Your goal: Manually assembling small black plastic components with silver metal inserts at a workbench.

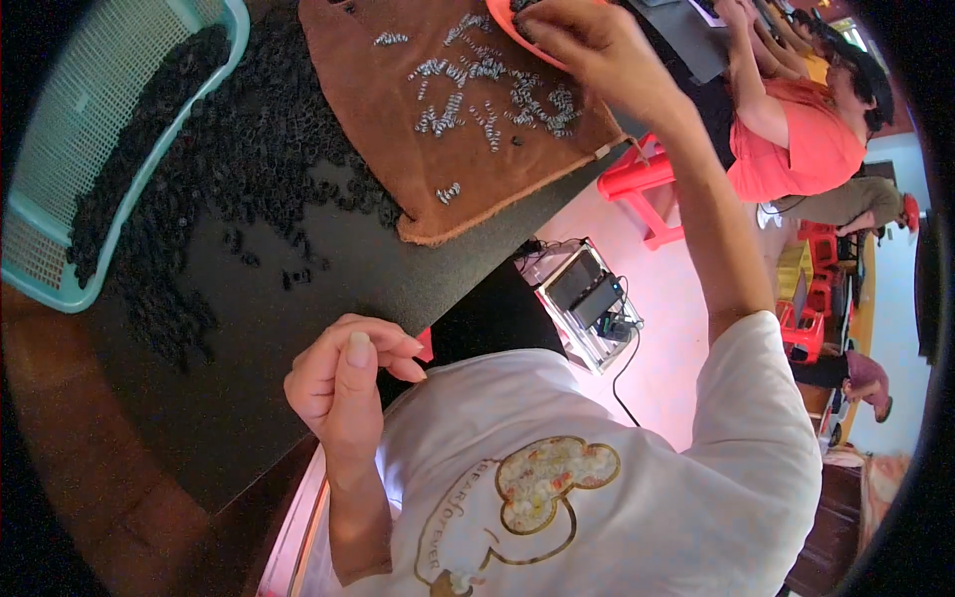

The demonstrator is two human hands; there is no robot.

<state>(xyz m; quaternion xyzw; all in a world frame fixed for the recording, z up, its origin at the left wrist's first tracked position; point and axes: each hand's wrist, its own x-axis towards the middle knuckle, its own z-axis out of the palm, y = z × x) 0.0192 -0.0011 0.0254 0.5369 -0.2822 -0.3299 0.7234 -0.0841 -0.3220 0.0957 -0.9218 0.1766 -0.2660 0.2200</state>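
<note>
My left hand [343, 383] is raised near my body, off the table's front edge. Its thumb presses on the curled fingers, and anything between them is hidden. At the far right of the table my right hand [597, 50] reaches to an orange bowl [537, 52] with dark contents. Its fingers are bent together at the rim, too blurred to show what they hold. Beside the bowl, small silvery metal springs [487, 70] lie scattered on a brown cloth [368, 90]. A large heap of small black parts [249, 119] spreads to the left of the cloth.
A light teal basket [149, 224] lies tilted at the left, with black parts against it. The dark table [328, 259] ends in front of me. A red stool [647, 184] and a wheeled metal frame with devices [587, 298] stand on the right. Co-workers [796, 124] sit beyond.
</note>
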